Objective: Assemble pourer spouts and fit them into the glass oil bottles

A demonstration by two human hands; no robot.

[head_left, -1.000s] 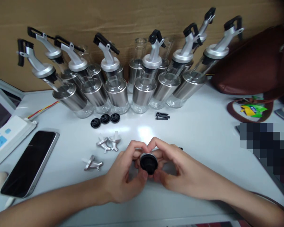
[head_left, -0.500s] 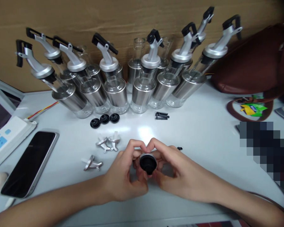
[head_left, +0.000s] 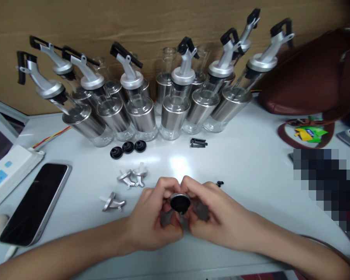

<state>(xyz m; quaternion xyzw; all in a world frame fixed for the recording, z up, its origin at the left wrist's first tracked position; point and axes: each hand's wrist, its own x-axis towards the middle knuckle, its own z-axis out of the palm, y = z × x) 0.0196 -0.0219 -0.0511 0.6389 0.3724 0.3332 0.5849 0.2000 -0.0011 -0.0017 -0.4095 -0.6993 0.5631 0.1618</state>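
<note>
Between both hands is a bottle pourer spout, its black rubber underside turned toward me inside a silver rim. My left hand grips it from the left with bent fingers. From the other side my right hand grips the same piece, fingertips nearly meeting the left ones. The fingers hide most of its far side. Left of my hands lie several loose silver spouts. Black rubber stoppers rest in a row behind them. Black lever pieces lie farther back, and small black parts show beyond my right hand.
Glass bottles with steel sleeves stand along the back, several topped with pourers. A phone and a power strip lie at left. At right are a brown leather bag and a green-yellow packet. Cardboard stands behind.
Both hands have lowered slightly with the pourer spout. It has tilted, so its black underside looks flatter and a clear tip shows below. The whole view has shifted a little.
</note>
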